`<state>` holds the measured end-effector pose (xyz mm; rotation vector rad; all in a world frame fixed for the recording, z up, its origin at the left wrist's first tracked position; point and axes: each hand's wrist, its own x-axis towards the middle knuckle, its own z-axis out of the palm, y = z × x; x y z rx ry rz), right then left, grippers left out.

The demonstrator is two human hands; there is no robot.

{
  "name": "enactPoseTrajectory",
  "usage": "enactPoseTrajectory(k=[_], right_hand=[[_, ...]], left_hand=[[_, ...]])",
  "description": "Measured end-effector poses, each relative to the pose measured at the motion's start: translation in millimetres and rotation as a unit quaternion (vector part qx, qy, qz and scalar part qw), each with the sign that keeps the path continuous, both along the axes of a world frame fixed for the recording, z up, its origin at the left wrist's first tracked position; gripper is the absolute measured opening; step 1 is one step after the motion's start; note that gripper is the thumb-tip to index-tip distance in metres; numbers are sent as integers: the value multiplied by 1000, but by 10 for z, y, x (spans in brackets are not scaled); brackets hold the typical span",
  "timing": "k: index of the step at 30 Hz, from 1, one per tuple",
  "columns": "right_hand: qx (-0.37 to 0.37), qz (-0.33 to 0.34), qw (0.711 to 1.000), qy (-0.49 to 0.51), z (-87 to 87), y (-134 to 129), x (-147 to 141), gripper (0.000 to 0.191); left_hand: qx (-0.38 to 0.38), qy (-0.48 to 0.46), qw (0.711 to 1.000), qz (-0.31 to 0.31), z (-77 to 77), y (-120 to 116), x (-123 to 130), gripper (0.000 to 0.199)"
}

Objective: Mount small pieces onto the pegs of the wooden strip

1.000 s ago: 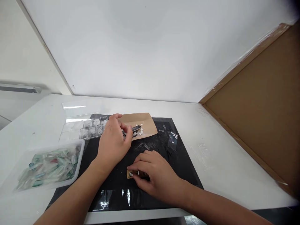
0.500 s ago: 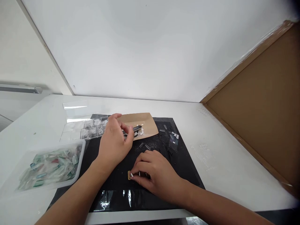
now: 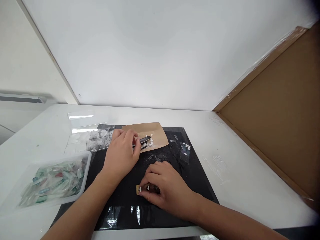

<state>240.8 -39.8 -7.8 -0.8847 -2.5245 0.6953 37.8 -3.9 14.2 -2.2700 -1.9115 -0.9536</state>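
Currently: two bare hands busy over a dull black mat point(image 3: 125, 198) on a smooth white table point(image 3: 237, 200).

R hand point(image 3: 163, 181), fingers & thumb curled in, grips a small, flat tan strip point(image 3: 137, 190) w/ shiny metal bits, low on the mat, nr front ctr. L hand point(image 3: 122, 148) has thumb & forefinger close together at a sheet of brown paper point(image 3: 161, 138); can't tell if it holds anything. On the paper: a slim, round-ended dark stick point(image 3: 146, 139) & white flecks point(image 3: 150, 143). To the right, clear tapered slips point(image 3: 157, 159) & a glossy dark film point(image 3: 184, 155) w/ white ovals. To the left, a clear, rigid compartment box point(image 3: 99, 143) & a translucent, round-cornered tub point(image 3: 88, 163) of greenish pcs.
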Motion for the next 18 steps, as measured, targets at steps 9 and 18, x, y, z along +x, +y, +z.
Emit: enactPoseTrajectory(k=[9, 18], right_hand=[[5, -10, 999, 30, 301, 167, 203, 32], [32, -174, 983, -51, 240, 524, 433, 12]], left_hand=[[-9, 112, 993, 18, -68, 40, -93, 25], [-70, 115, 991, 22, -92, 34, -98, 26]])
